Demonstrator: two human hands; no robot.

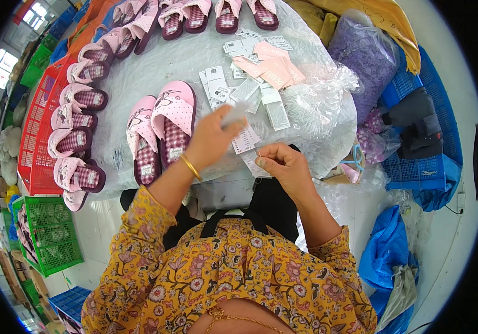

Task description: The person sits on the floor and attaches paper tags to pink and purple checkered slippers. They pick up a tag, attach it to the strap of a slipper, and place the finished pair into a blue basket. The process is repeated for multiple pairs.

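A: What are the hands doing?

B: The left hand (212,139) is raised over the table edge, fingers pinched on a blurred white tag (234,113); a gold bangle (191,167) circles that wrist. The right hand (283,164) sits just at its four o'clock, thumb and forefinger pressed together on something thin, too small to tell; its fingertips touch a white paper tag (245,139) lying at the table edge.

A: And right beside them?

B: At nine o'clock from the left hand lies a pair of pink slippers (161,131) with checked maroon insoles, side by side, toes pointing away from the person; at twelve to one o'clock a loose scatter of white tags (225,86) and pale pink cards (272,64) rests on the table's clear plastic sheet (155,67).

A: Further out?

B: More pink slippers (77,119) run in a row down the table's nine-o'clock side and along the far edge at twelve; beyond them at nine sits a red crate (36,150), and at eight a green crate (55,234). At two o'clock a clear bag of purple material (364,53) leans beside a blue crate (422,161) with dark cloth (417,125) on it; at four o'clock a blue plastic bag (386,256) lies on the floor.
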